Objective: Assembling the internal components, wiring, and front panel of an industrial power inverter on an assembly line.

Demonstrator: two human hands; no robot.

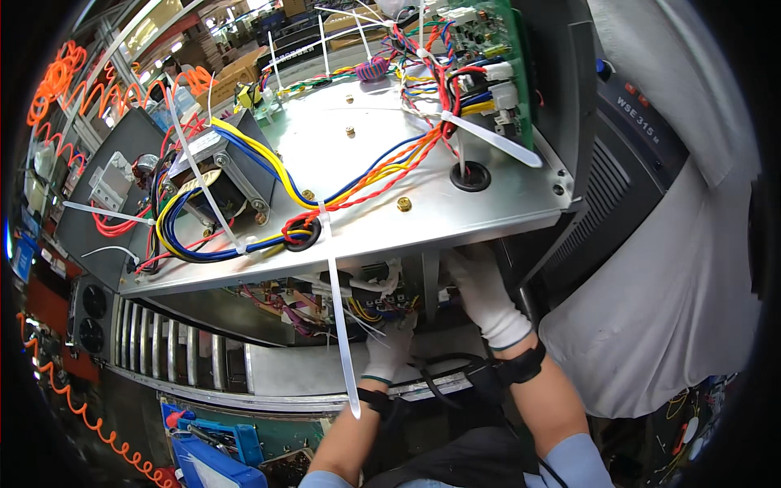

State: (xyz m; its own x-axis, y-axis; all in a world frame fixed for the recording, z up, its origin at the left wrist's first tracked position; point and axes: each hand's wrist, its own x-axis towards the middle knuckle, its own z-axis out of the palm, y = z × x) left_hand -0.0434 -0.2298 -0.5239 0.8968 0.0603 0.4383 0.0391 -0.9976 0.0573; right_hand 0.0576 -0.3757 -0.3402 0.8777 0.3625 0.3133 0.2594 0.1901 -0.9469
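Note:
An open machine chassis stands before me, with a bright metal shelf (366, 175) across it. Both my hands wear white gloves and reach in beneath its front edge. My left hand (390, 346) is at the lower wiring (370, 305), near white and yellow wires; its fingertips are lost among them. Farther right, my right hand (486, 297) goes under the shelf beside a grey metal upright (429, 285), and its fingers are hidden by the shelf. Whether either hand grips anything does not show. A long white cable tie (342, 333) hangs from the wire bundle (366, 180) above.
A transformer (215, 183) sits on the shelf's left, and a green circuit board (517, 73) stands at its right. Several cable tie tails stick out. Rollers (175, 342) run along the left. Grey cloth (643, 309) hangs over a dark machine (618, 163). Blue bins (215, 459) lie below.

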